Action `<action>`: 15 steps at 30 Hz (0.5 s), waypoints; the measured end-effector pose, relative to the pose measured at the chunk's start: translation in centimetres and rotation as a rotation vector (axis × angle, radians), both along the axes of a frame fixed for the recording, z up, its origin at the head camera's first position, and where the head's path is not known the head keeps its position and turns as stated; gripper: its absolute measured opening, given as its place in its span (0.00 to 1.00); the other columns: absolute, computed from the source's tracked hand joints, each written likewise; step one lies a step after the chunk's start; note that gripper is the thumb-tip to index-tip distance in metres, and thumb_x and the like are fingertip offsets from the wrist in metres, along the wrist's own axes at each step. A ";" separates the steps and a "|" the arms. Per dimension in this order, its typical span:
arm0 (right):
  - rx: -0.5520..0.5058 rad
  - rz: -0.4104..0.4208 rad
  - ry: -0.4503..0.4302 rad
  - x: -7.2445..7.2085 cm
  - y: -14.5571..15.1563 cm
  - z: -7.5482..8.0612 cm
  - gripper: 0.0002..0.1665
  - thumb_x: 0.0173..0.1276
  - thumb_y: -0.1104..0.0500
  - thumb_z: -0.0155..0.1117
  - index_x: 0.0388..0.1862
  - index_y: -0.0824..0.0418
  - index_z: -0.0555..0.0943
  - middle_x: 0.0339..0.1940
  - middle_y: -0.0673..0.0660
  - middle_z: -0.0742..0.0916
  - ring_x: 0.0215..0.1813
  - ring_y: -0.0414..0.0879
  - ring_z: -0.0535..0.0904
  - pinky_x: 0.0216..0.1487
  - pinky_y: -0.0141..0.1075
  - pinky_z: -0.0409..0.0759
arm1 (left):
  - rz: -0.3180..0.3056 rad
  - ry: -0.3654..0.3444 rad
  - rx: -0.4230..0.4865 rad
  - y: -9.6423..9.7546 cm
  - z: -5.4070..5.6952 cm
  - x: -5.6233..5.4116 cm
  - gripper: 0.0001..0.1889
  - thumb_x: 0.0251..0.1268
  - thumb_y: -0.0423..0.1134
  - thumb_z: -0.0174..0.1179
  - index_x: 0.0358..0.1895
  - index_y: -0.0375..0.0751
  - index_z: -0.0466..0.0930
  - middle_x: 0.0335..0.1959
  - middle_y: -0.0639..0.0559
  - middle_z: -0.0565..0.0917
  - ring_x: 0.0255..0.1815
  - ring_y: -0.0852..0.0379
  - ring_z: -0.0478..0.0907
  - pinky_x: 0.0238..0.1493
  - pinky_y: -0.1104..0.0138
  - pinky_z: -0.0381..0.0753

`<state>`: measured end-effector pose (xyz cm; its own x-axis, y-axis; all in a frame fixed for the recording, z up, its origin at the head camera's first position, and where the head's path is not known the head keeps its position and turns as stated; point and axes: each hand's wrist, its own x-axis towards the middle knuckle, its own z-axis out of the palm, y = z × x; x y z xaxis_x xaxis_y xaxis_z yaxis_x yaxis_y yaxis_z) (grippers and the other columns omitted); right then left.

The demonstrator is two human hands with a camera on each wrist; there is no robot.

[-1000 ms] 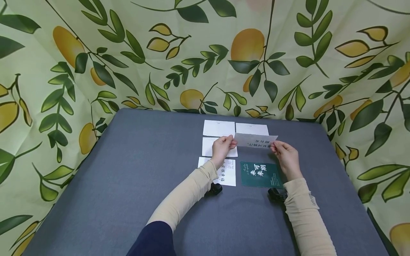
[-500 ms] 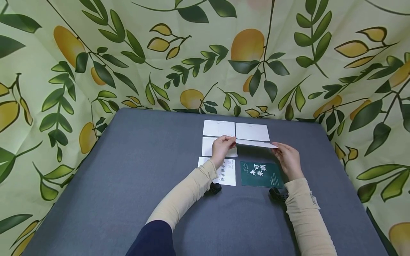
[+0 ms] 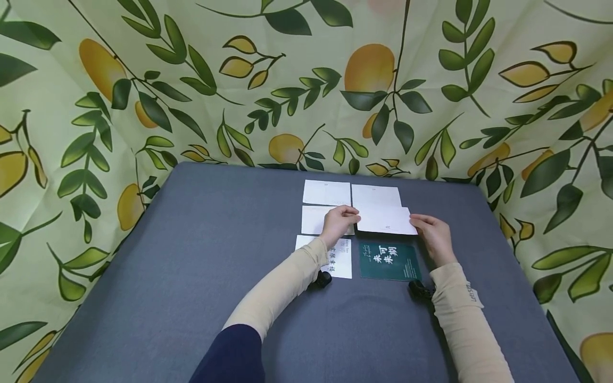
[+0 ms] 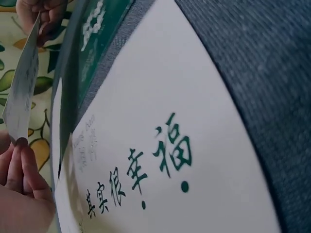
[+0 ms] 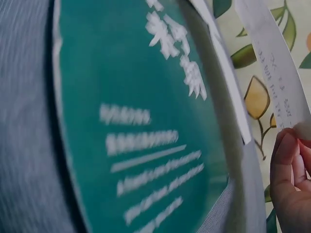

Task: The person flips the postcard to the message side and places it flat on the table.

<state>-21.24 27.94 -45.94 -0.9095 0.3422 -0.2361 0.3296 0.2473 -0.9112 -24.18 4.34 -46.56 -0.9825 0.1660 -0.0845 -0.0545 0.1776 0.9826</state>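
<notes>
A postcard is pinched at both short ends, its plain white side up in the head view. My left hand grips its left end, my right hand its right end. Both wrist views show the card raised above the table, with writing on its underside. Nearer me lies a green postcard with white characters, large in the right wrist view. To its left is a white postcard with dark green characters, partly covered by my left wrist in the head view.
Two plain white cards lie side by side at the back, and another white card sits partly behind my left hand. The grey-covered table ends at a leaf-and-fruit patterned cloth. Black wrist cameras show below both wrists.
The held card has tipped over: its written face showed first, then its edge, and now its plain white face. Both hands have come slightly nearer and to the right.
</notes>
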 end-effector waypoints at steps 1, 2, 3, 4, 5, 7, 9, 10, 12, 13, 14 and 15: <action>0.025 0.000 -0.007 0.0 0.1 -0.1 0.27 0.67 0.51 0.57 0.60 0.65 0.74 0.54 0.54 0.77 0.40 0.34 0.73 0.38 0.20 0.73 | -0.022 0.007 -0.027 0.1 0.0 0.0 0.10 0.60 0.39 0.61 0.42 0.40 0.82 0.38 0.47 0.85 0.40 0.56 0.80 0.37 0.72 0.76; 0.047 0.000 -0.012 -0.1 0.3 -0.3 0.26 0.68 0.52 0.57 0.60 0.65 0.74 0.56 0.56 0.77 0.41 0.35 0.72 0.38 0.20 0.73 | -0.045 0.019 -0.062 0.1 -0.1 -0.1 0.10 0.60 0.39 0.61 0.42 0.41 0.82 0.38 0.49 0.85 0.40 0.58 0.81 0.37 0.72 0.77; 0.068 0.006 -0.018 -0.1 0.4 -0.4 0.26 0.68 0.52 0.56 0.60 0.65 0.74 0.58 0.58 0.76 0.41 0.36 0.72 0.38 0.20 0.72 | -0.066 0.059 -0.093 0.2 -0.2 -0.1 0.09 0.60 0.40 0.61 0.41 0.42 0.82 0.36 0.50 0.85 0.37 0.60 0.80 0.35 0.73 0.77; 0.093 0.015 -0.025 -0.1 0.5 -0.6 0.26 0.68 0.52 0.56 0.59 0.65 0.74 0.59 0.59 0.76 0.42 0.36 0.71 0.37 0.20 0.71 | -0.082 0.071 -0.126 0.3 -0.3 -0.1 0.08 0.60 0.40 0.60 0.40 0.43 0.82 0.36 0.52 0.85 0.36 0.62 0.80 0.35 0.74 0.77; 0.114 0.025 -0.032 -0.1 0.7 -0.7 0.25 0.68 0.52 0.55 0.59 0.65 0.74 0.60 0.60 0.76 0.43 0.37 0.71 0.37 0.20 0.70 | -0.096 0.078 -0.159 0.4 -0.3 -0.1 0.08 0.61 0.40 0.60 0.40 0.44 0.82 0.35 0.53 0.85 0.35 0.63 0.80 0.34 0.74 0.78; 0.151 0.050 -0.048 -0.2 0.9 -0.8 0.25 0.68 0.53 0.55 0.60 0.66 0.74 0.61 0.62 0.76 0.44 0.40 0.71 0.35 0.20 0.68 | -0.119 0.086 -0.216 0.5 -0.4 -0.2 0.07 0.61 0.40 0.60 0.40 0.44 0.82 0.35 0.53 0.85 0.34 0.64 0.80 0.33 0.75 0.78; 0.174 0.081 -0.070 -0.3 1.2 -1.0 0.25 0.69 0.53 0.54 0.60 0.66 0.74 0.61 0.63 0.75 0.45 0.42 0.70 0.32 0.21 0.66 | -0.129 0.088 -0.269 0.7 -0.5 -0.2 0.07 0.61 0.39 0.60 0.40 0.43 0.82 0.36 0.52 0.85 0.34 0.63 0.80 0.33 0.76 0.78; 0.181 0.097 -0.080 -0.4 1.3 -1.1 0.25 0.69 0.53 0.54 0.60 0.66 0.73 0.62 0.64 0.75 0.46 0.43 0.70 0.32 0.21 0.66 | -0.130 0.063 -0.297 0.8 -0.3 -0.2 0.08 0.61 0.39 0.60 0.41 0.41 0.82 0.38 0.50 0.85 0.36 0.61 0.81 0.36 0.75 0.78; 0.185 0.118 -0.091 -0.5 1.4 -1.3 0.26 0.69 0.53 0.54 0.60 0.67 0.73 0.62 0.65 0.75 0.46 0.44 0.70 0.31 0.21 0.65 | -0.131 0.068 -0.341 1.0 -0.3 -0.1 0.08 0.61 0.38 0.59 0.41 0.40 0.82 0.39 0.48 0.85 0.38 0.59 0.81 0.37 0.75 0.78; 0.188 0.128 -0.096 -0.5 1.5 -1.4 0.26 0.69 0.53 0.54 0.60 0.67 0.73 0.62 0.65 0.74 0.46 0.44 0.70 0.31 0.20 0.65 | -0.133 0.067 -0.355 1.1 -0.3 -0.1 0.08 0.62 0.37 0.59 0.42 0.39 0.82 0.39 0.48 0.85 0.39 0.58 0.81 0.38 0.75 0.77; 0.193 0.135 -0.096 -0.6 1.6 -1.4 0.26 0.69 0.53 0.54 0.61 0.67 0.73 0.62 0.65 0.74 0.47 0.45 0.70 0.32 0.20 0.65 | -0.132 0.075 -0.375 1.1 -0.2 0.0 0.08 0.62 0.37 0.59 0.42 0.39 0.82 0.39 0.48 0.85 0.39 0.58 0.81 0.38 0.75 0.77; 0.195 0.140 -0.094 -0.6 1.6 -1.5 0.26 0.68 0.54 0.54 0.60 0.68 0.73 0.62 0.65 0.75 0.47 0.45 0.70 0.33 0.20 0.65 | -0.131 0.080 -0.383 1.1 -0.2 0.1 0.08 0.62 0.37 0.59 0.41 0.39 0.82 0.39 0.48 0.85 0.39 0.58 0.80 0.38 0.75 0.76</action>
